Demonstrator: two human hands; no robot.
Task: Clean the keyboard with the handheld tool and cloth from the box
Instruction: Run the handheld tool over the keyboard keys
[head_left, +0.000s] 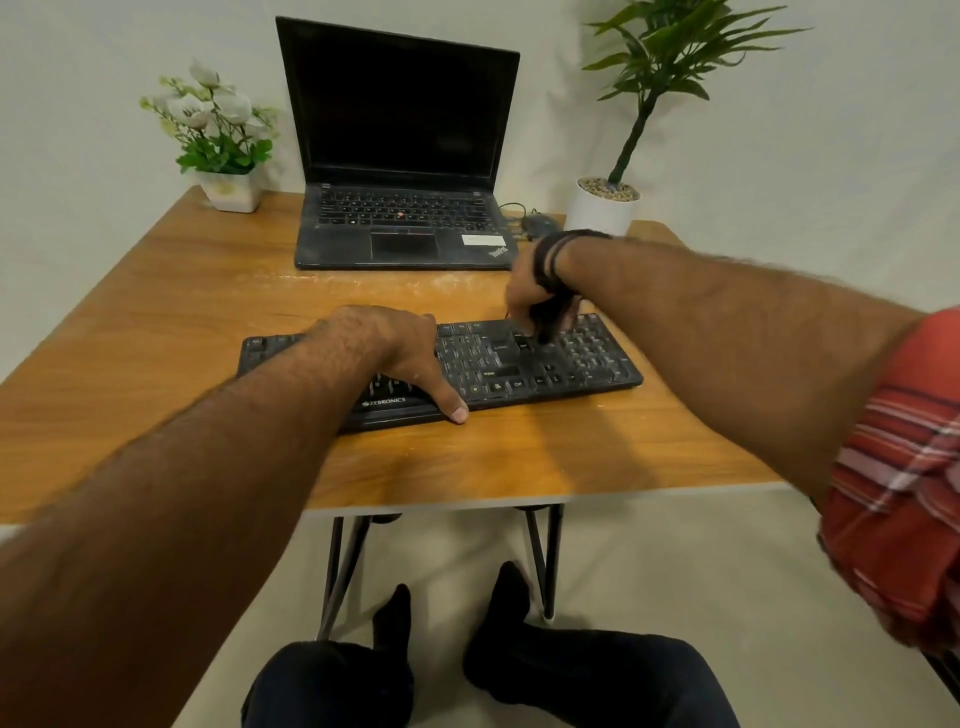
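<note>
A black dusty keyboard lies across the middle of the wooden table. My left hand rests flat on its left half, fingers spread, thumb at the front edge. My right hand is above the keyboard's right part, fingers closed on a small dark handheld tool whose tip touches the keys near the enter block. The tool is blurred and mostly hidden by the fingers. No cloth or box is in view.
An open black laptop stands behind the keyboard. A white pot of white flowers is at the back left, a tall green potted plant at the back right. A dark mouse with its cable lies beside the laptop.
</note>
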